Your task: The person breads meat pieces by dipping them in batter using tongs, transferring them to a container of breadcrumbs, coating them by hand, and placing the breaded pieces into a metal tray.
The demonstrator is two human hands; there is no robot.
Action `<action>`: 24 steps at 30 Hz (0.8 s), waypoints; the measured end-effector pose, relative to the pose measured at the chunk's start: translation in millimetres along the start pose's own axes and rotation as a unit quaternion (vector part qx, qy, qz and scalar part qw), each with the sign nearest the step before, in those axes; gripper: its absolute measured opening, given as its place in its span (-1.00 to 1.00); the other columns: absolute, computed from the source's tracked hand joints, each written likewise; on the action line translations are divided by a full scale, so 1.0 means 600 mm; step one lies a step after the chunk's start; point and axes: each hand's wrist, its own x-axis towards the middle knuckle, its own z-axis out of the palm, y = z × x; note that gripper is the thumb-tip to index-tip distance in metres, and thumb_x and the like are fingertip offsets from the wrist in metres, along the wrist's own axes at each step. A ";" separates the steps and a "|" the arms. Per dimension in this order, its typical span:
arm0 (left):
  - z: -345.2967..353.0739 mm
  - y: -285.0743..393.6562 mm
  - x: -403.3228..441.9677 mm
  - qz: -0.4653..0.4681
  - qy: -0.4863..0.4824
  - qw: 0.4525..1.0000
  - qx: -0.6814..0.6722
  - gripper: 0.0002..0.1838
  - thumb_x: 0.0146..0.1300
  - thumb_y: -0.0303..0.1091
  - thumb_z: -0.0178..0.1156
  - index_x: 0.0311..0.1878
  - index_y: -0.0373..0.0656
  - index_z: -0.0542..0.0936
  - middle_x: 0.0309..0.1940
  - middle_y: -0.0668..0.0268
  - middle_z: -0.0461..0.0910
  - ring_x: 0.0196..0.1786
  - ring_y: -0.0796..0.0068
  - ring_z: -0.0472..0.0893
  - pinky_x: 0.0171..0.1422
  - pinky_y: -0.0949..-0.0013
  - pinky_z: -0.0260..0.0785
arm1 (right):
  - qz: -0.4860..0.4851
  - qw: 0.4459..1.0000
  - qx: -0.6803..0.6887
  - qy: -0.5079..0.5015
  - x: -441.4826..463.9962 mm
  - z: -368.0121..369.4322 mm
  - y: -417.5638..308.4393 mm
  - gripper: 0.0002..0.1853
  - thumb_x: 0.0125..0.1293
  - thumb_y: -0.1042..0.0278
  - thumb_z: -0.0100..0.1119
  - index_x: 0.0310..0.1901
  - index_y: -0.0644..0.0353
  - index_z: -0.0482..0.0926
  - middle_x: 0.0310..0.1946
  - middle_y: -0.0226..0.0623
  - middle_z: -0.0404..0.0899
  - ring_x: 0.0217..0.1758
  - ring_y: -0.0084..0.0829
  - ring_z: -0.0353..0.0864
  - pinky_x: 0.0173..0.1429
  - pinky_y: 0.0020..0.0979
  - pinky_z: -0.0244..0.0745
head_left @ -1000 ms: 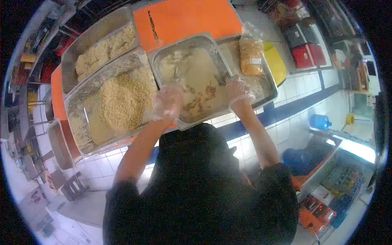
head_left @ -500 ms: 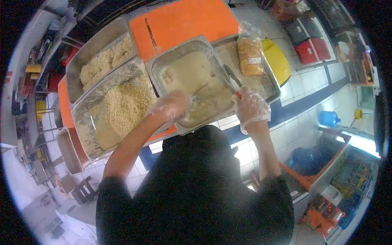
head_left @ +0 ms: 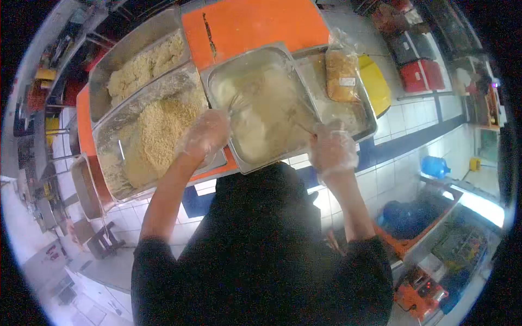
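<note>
A steel pan [head_left: 243,164] of pale, wet batter [head_left: 266,103] lies in front of me, its surface blurred by motion. At the pan's left rim is my left hand [head_left: 209,130], in a clear plastic glove, its fingers closed. Thin, wire-like lines [head_left: 235,102] reach from it over the batter; they look like a whisk, but blur hides the exact kind. My right hand [head_left: 333,145], also gloved, is closed at the right rim around a long thin tool [head_left: 304,129] whose far end dips towards the batter. Left of the pan, dry beige crumbs [head_left: 166,133] lie heaped in a tray [head_left: 111,130].
Another steel tray [head_left: 103,81] with clumped beige food stands at the far left. On the right, a tray [head_left: 370,127] bears a bag of golden crumbs [head_left: 341,76], beside a yellow container [head_left: 375,81]. An orange surface [head_left: 261,27] lies behind the pan.
My left hand has moved left, from over the batter to the pan's rim. My right hand has lowered slightly, and its tool now points across the batter instead of up along the rim.
</note>
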 end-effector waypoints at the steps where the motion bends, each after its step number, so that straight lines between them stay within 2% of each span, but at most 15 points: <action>1: -0.012 0.013 -0.007 -0.001 0.001 1.000 -0.004 -0.72 0.13 -0.41 -0.08 -0.25 -0.34 0.57 -0.24 -0.13 0.57 -0.15 -0.08 0.59 -0.05 0.01 0.42 | 0.026 0.998 -0.009 -0.053 0.015 0.009 -0.008 -0.72 0.24 0.13 0.03 -0.24 0.17 0.58 -0.20 0.03 0.56 -0.20 -0.08 0.62 -0.15 -0.19 0.54; 3: -0.040 0.044 -0.025 -0.130 -0.135 0.979 -0.083 -0.70 0.29 -0.27 -0.14 -0.13 -0.25 0.51 -0.10 0.00 0.52 0.00 -0.02 0.49 0.10 0.02 0.33 | 0.018 0.998 -0.027 -0.049 0.050 0.029 -0.023 -0.74 0.24 0.20 0.02 -0.20 0.18 0.59 -0.22 -0.02 0.59 -0.17 -0.09 0.62 -0.13 -0.17 0.55; 4: -0.046 0.056 -0.031 -0.131 -0.131 0.979 -0.087 -0.70 0.29 -0.27 -0.14 -0.13 -0.25 0.51 -0.10 0.00 0.52 0.00 -0.02 0.49 0.10 0.02 0.33 | 0.010 0.998 -0.040 -0.044 0.070 0.041 -0.027 -0.74 0.23 0.27 0.00 -0.16 0.19 0.60 -0.24 -0.07 0.61 -0.14 -0.10 0.62 -0.10 -0.16 0.55; 5: -0.050 0.066 -0.038 -0.160 -0.119 0.974 -0.108 -0.70 0.28 -0.28 -0.14 -0.13 -0.24 0.51 -0.10 0.00 0.52 0.00 -0.01 0.49 0.10 0.03 0.33 | 0.006 0.998 -0.045 -0.041 0.088 0.058 -0.025 -0.74 0.23 0.27 0.00 -0.16 0.19 0.60 -0.24 -0.07 0.61 -0.14 -0.10 0.62 -0.10 -0.16 0.55; 7: -0.051 0.077 -0.054 -0.194 -0.105 0.966 -0.135 -0.71 0.28 -0.29 -0.14 -0.13 -0.22 0.52 -0.10 -0.01 0.52 0.00 -0.01 0.49 0.10 0.04 0.34 | -0.133 0.986 -0.090 0.035 0.118 0.086 -0.015 -0.75 0.20 0.29 0.02 -0.18 0.20 0.60 -0.25 -0.06 0.60 -0.15 -0.09 0.61 -0.15 -0.15 0.55; 10: -0.040 0.083 -0.077 -0.139 -0.039 0.977 -0.155 -0.72 0.26 -0.31 -0.12 -0.13 -0.23 0.52 -0.09 -0.03 0.51 0.02 0.01 0.50 0.11 0.05 0.34 | -0.222 0.972 -0.059 0.046 0.147 0.092 -0.004 -0.75 0.16 0.29 0.05 -0.20 0.20 0.58 -0.24 -0.07 0.59 -0.18 -0.09 0.61 -0.16 -0.14 0.53; 11: -0.030 0.086 -0.080 -0.117 0.022 0.982 -0.144 -0.73 0.23 -0.33 -0.11 -0.20 -0.26 0.53 -0.18 -0.04 0.53 -0.07 -0.05 0.53 0.02 0.01 0.37 | -0.230 0.970 -0.064 0.044 0.154 0.097 -0.009 -0.75 0.16 0.29 0.05 -0.20 0.20 0.58 -0.24 -0.07 0.59 -0.18 -0.09 0.61 -0.16 -0.14 0.53; 12: -0.019 0.088 -0.082 -0.096 0.083 0.983 -0.131 -0.74 0.21 -0.35 -0.10 -0.26 -0.29 0.54 -0.27 -0.05 0.56 -0.16 -0.12 0.56 -0.07 -0.03 0.40 | -0.214 0.972 -0.051 0.082 0.159 0.102 -0.015 -0.75 0.22 0.26 -0.02 -0.31 0.23 0.61 -0.33 -0.04 0.60 -0.20 -0.07 0.60 -0.09 -0.17 0.48; 13: -0.003 0.091 -0.083 -0.101 0.087 0.982 -0.136 -0.74 0.21 -0.35 -0.10 -0.26 -0.29 0.54 -0.27 -0.05 0.56 -0.16 -0.12 0.56 -0.07 -0.03 0.40 | -0.196 0.972 -0.037 0.120 0.163 0.101 -0.020 -0.66 0.29 0.23 -0.08 -0.41 0.26 0.63 -0.42 -0.01 0.60 -0.21 -0.06 0.59 -0.02 -0.20 0.44; 16: 0.020 0.101 -0.078 -0.153 0.145 0.965 -0.158 -0.77 0.20 -0.35 -0.09 -0.29 -0.25 0.54 -0.33 0.00 0.55 -0.22 -0.02 0.58 -0.12 0.07 0.43 | -0.273 0.959 -0.045 0.058 0.182 0.078 -0.031 -0.60 0.30 0.12 -0.08 -0.42 0.25 0.63 -0.39 0.00 0.60 -0.19 -0.07 0.59 -0.01 -0.21 0.43; 19: 0.058 0.098 -0.077 -0.185 0.104 0.960 -0.180 -0.80 0.21 -0.38 -0.09 -0.29 -0.22 0.53 -0.33 0.04 0.55 -0.25 0.09 0.60 -0.17 0.15 0.46 | -0.232 0.972 -0.031 -0.010 0.186 0.048 -0.048 -0.60 0.30 0.05 -0.07 -0.35 0.22 0.63 -0.36 -0.03 0.61 -0.18 -0.09 0.58 -0.01 -0.20 0.44; 20: 0.129 0.090 -0.075 -0.132 0.126 0.973 0.143 -0.80 0.20 -0.40 -0.09 -0.27 -0.23 0.52 -0.31 0.06 0.56 -0.24 0.15 0.61 -0.19 0.19 0.47 | -0.235 0.971 -0.034 -0.011 0.191 0.054 -0.040 -0.60 0.30 0.05 -0.07 -0.35 0.22 0.63 -0.36 -0.03 0.61 -0.18 -0.09 0.58 -0.01 -0.20 0.44; 22: 0.105 0.097 -0.080 -0.069 0.132 0.883 0.445 -0.81 0.20 -0.42 -0.08 -0.26 -0.24 0.52 -0.29 0.08 0.56 -0.23 0.21 0.62 -0.20 0.23 0.48 | -0.313 0.946 -0.084 0.027 0.202 0.058 -0.016 -0.61 0.29 0.02 -0.07 -0.29 0.18 0.62 -0.33 -0.05 0.60 -0.19 -0.08 0.58 -0.02 -0.18 0.44; 23: 0.075 0.104 -0.085 -0.098 0.145 0.973 0.151 -0.81 0.18 -0.43 -0.06 -0.24 -0.25 0.51 -0.30 0.11 0.56 -0.22 0.23 0.62 -0.20 0.25 0.49 | -0.315 0.945 -0.088 0.024 0.197 0.050 -0.005 -0.61 0.29 0.02 -0.07 -0.29 0.18 0.62 -0.33 -0.05 0.60 -0.19 -0.08 0.58 -0.02 -0.18 0.44; 24: 0.066 0.109 -0.089 -0.107 0.142 0.984 -0.007 -0.81 0.17 -0.43 -0.05 -0.23 -0.26 0.51 -0.31 0.12 0.57 -0.22 0.24 0.62 -0.21 0.25 0.49 | -0.266 0.962 -0.059 0.002 0.174 0.012 -0.006 -0.62 0.29 0.01 -0.06 -0.27 0.15 0.61 -0.33 -0.06 0.60 -0.20 -0.09 0.59 -0.03 -0.17 0.45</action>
